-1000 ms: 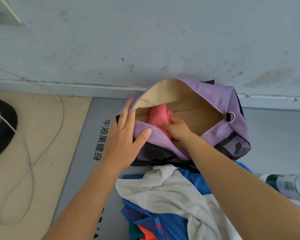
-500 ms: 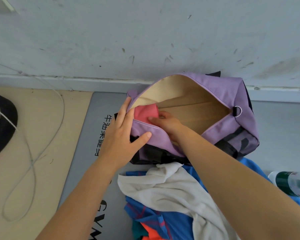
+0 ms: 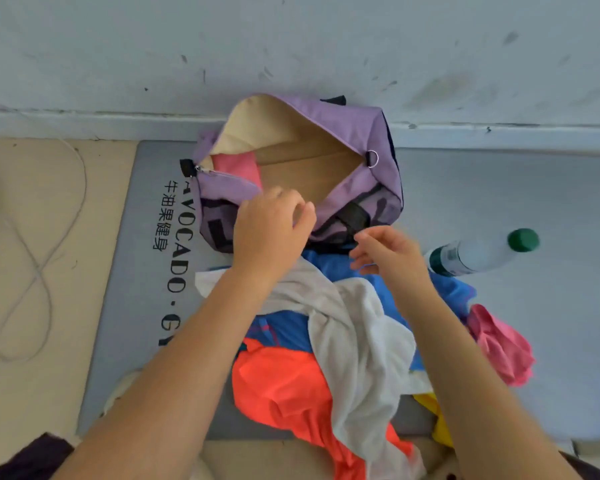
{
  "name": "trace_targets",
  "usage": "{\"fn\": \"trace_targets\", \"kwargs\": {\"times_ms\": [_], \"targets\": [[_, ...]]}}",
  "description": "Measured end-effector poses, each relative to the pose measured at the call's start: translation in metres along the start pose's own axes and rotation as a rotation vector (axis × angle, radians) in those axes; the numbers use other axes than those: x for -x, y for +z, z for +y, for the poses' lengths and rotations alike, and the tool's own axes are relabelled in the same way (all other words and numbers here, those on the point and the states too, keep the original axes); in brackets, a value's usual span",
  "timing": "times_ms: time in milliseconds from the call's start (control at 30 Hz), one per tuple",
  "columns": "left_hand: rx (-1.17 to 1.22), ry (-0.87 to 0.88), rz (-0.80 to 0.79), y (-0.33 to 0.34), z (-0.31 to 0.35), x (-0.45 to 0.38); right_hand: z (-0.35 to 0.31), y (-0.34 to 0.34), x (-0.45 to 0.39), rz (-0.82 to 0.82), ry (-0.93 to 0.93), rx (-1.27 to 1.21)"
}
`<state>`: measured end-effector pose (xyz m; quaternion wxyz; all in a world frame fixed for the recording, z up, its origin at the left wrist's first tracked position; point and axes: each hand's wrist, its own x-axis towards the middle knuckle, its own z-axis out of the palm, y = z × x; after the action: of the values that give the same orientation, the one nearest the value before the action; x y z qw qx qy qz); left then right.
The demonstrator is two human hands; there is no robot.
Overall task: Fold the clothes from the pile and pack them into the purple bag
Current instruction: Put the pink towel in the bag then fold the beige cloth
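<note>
1. Against the foot of the wall (image 3: 291, 46), on a grey mat (image 3: 139, 271) printed with dark lettering, stands the purple bag (image 3: 361, 133); its mouth gapes wide and shows a beige lining.
2. Inside the bag, at its left end, sits a folded pink garment (image 3: 238, 168); it lies just behind the near rim, partly hidden by the purple flap.
3. Left hand (image 3: 271, 226) hovers in front of the bag's near side; fingers loosely curled, holding nothing; whether it touches the fabric cannot be told.
4. Right hand (image 3: 385, 251) is held above the far edge of the pile (image 3: 326, 341), near the bag's black strap; fingers relaxed and slightly bent, nothing in its grasp.
5. Clothes lie heaped on the mat just in front of the bag, beneath both forearms; a white garment (image 3: 354, 327) is draped across the top, over a blue garment (image 3: 329, 268) and an orange garment (image 3: 284, 382); a yellow piece (image 3: 437, 420) shows at the right edge.
6. Beside the pile on the right, a crumpled pink cloth (image 3: 503, 344) lies touching the blue cloth's edge.
7. Further right, a plastic bottle (image 3: 475, 254) with a green cap lies on its side on the floor, near the right hand but apart from it.
8. Left of the mat, a thin white cord (image 3: 39, 265) loops across the beige floor (image 3: 32, 393).
</note>
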<state>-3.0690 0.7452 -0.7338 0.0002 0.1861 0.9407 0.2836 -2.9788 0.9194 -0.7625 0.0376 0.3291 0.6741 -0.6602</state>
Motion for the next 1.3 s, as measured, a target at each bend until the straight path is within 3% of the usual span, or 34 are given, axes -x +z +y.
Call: {"fn": "trace_targets", "kwargs": {"times_ms": [133, 233, 300, 433, 567, 733, 800, 1100, 1300], "targets": [[0.065, -0.151, -0.489, 0.055, 0.023, 0.064, 0.074, -0.06, 0.046, 0.309, 0.1, 0.393], [-0.047, -0.156, -0.659, 0.093, 0.02, 0.119, 0.117, -0.098, 0.074, 0.606, 0.109, 0.685], [-0.082, -0.179, -0.715, 0.111, 0.018, 0.143, 0.136, -0.126, 0.087, 0.678, 0.175, 0.789], [-0.069, -0.234, -0.72, 0.122, 0.023, 0.151, 0.147, -0.155, 0.086, 0.457, 0.284, 0.442], [-0.02, -0.237, -0.702, 0.107, 0.045, 0.14, 0.114, -0.142, 0.084, 0.356, 0.218, 0.22], [0.459, -0.221, -0.696, 0.062, 0.105, 0.122, 0.028, -0.117, 0.095, -0.176, 0.08, -0.27], [0.614, -0.243, -0.683, 0.033, 0.13, 0.118, -0.01, -0.11, 0.107, -0.32, 0.035, -0.465], [0.951, -0.201, -0.453, -0.121, 0.185, 0.125, -0.14, -0.1, 0.203, -0.526, -0.242, -0.328], [0.878, 0.053, -0.509, -0.211, 0.196, 0.139, -0.196, -0.106, 0.265, -0.665, -0.373, -0.112]]}}
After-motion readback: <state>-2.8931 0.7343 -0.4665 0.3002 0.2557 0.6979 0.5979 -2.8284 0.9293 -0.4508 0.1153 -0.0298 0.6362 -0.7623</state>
